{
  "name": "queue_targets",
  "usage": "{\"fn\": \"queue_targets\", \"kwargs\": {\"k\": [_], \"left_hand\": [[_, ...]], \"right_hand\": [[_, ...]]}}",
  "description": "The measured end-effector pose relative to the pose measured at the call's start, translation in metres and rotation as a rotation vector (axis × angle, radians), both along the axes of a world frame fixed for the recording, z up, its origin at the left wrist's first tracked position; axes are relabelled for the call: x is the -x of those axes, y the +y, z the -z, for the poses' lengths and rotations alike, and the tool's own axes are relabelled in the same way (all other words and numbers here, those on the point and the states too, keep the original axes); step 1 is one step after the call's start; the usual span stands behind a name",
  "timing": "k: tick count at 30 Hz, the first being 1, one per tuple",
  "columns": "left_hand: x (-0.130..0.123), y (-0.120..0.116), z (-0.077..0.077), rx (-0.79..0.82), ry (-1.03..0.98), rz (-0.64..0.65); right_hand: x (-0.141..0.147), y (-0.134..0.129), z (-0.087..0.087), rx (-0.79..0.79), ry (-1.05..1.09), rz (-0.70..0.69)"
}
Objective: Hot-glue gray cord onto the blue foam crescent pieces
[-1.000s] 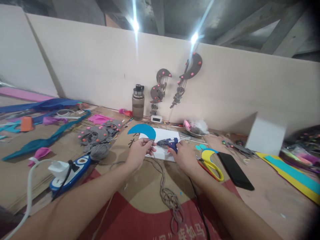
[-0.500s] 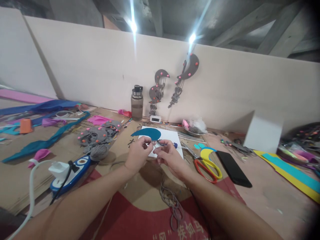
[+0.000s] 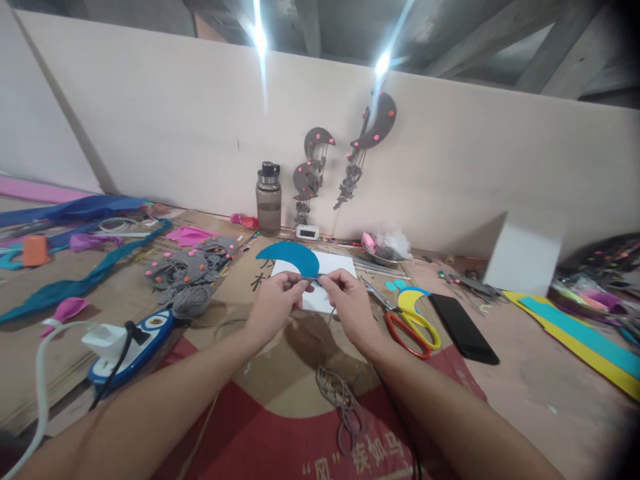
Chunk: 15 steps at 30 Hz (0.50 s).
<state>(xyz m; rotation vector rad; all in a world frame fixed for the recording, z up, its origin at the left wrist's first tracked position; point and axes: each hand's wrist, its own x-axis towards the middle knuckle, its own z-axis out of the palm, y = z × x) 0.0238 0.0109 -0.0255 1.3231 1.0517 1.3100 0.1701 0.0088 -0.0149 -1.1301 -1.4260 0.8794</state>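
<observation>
My left hand (image 3: 275, 303) and my right hand (image 3: 353, 307) meet over a sheet of white paper (image 3: 345, 263), both closed in a pinch. A short stretch of grey yarn (image 3: 313, 279) runs between the fingertips, gripped at both ends. Just behind them is a blue crescent-shaped piece (image 3: 293, 255), whose lower right end reaches the fingers; I cannot tell whether it is attached to the yarn. Below my right hand a strand drops to a loose grey tangle (image 3: 343, 400) on the cardboard.
Red-and-yellow-handled scissors (image 3: 410, 333) and a black phone (image 3: 463, 327) lie right of my hands. To the left are a grey yarn ball (image 3: 191, 301) and a blue power strip (image 3: 135, 357). A water bottle (image 3: 269, 207) stands at the back; grey crescent hangings (image 3: 377, 127) hang on the wall.
My hands have turned inward and their fingertips have come level, stretching the yarn between them. More of the blue crescent shows behind them. The view has shifted slightly.
</observation>
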Motion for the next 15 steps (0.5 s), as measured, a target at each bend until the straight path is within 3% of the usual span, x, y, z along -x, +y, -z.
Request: {"fn": "queue_targets", "kwargs": {"k": [15], "left_hand": [[-0.0028, -0.0022, -0.0002, 0.053, -0.117, 0.122]], "right_hand": [[-0.0016, 0.0013, 0.0019, 0.044, 0.042, 0.02]]}}
